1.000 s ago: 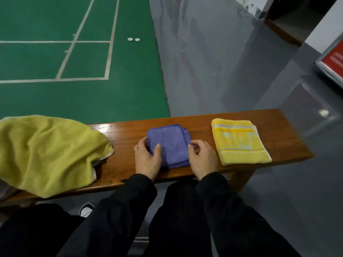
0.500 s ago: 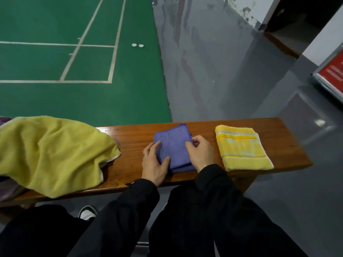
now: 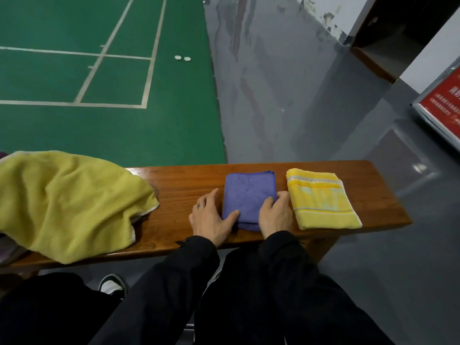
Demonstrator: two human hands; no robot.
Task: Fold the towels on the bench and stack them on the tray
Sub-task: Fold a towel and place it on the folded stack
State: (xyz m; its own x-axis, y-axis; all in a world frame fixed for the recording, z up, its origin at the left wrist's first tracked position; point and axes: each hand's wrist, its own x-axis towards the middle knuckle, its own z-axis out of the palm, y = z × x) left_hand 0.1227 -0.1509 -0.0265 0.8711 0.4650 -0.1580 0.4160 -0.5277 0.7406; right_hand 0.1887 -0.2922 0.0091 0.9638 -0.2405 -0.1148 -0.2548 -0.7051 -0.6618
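**Both hands flanking folded purple towel, mid-bench**

Left hand is lying fingers straight, thumb touching purple towel. Right hand is gripping its right edge. Yellow striped towel is sitting just beside; bare bench is showing left, before olive towel.

The tabletop is a long plank of glossy reddish-brown wood, running left to right, with its right end showing. On its left part lies a large olive-yellow towel, crumpled and unfolded, its lower edge hanging over the near side. Right of the middle lies a purple towel, folded into a neat rectangle and flat on the wood. Just beside it to the right, with a narrow gap between them, lies a bright yellow striped towel, also folded flat, near the tabletop's right end.
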